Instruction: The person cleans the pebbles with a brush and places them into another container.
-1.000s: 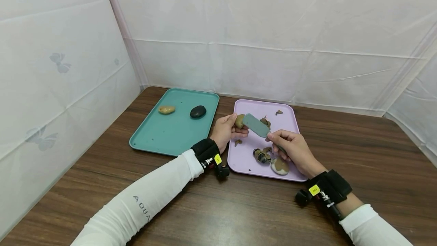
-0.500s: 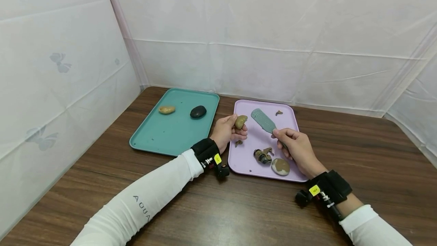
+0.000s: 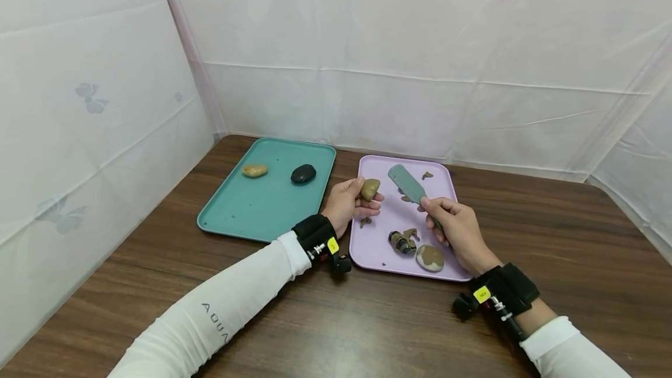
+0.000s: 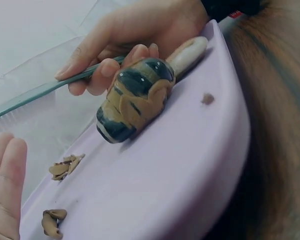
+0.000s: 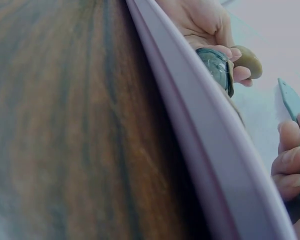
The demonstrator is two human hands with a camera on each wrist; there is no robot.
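My left hand [image 3: 346, 202] pinches a small brown stone [image 3: 370, 189] over the left edge of the pink tray [image 3: 379, 238]. My right hand [image 3: 454, 227] grips a grey-green brush [image 3: 408, 185] by its handle, its head raised above the tray's far half, to the right of the stone. On the tray lie a dark stone with brown clay on it [image 3: 402, 241] [image 4: 135, 98] and a pale flat stone [image 3: 430, 256], both close to my right hand. Small brown clay scraps [image 4: 65, 166] lie scattered on the tray. The right wrist view shows the tray rim [image 5: 200, 130] and the held stone [image 5: 247, 61].
A teal tray [image 3: 247, 203] to the left holds a tan stone [image 3: 254, 170] and a black stone [image 3: 303, 173]. Everything stands on a dark wooden table [image 3: 367, 319] closed in by white fabric walls at the back and sides.
My right hand has swung the brush away from the stone, up and to the right. The left hand has kept the stone in about the same place.
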